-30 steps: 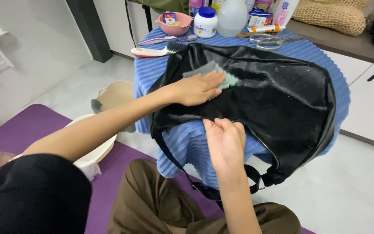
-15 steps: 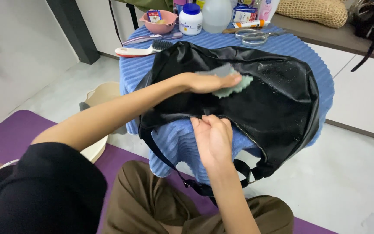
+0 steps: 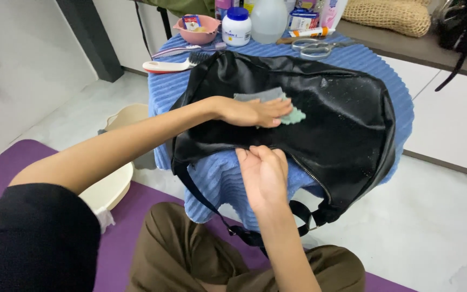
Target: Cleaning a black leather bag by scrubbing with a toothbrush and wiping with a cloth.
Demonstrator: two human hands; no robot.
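Observation:
A black leather bag (image 3: 331, 124) lies across a small round table draped in a blue ribbed cloth (image 3: 222, 173). My left hand (image 3: 252, 112) lies flat on a grey-green cloth (image 3: 293, 114), pressing it onto the middle of the bag's top face. My right hand (image 3: 263, 173) grips the bag's near edge by the zipper, fingers curled over it. The bag's strap (image 3: 206, 208) hangs down toward my lap. Small wet spots speckle the bag's right side.
At the table's back stand a pink bowl (image 3: 197, 30), a white jar (image 3: 237, 26), a clear jug (image 3: 269, 19), scissors (image 3: 312, 47) and a white brush (image 3: 171, 65). A cream basin (image 3: 112, 186) sits on the floor at left, by a purple mat (image 3: 6, 167).
My left hand has slid the cloth a little rightward across the bag. My right hand stays on the near edge. The camera has shifted closer.

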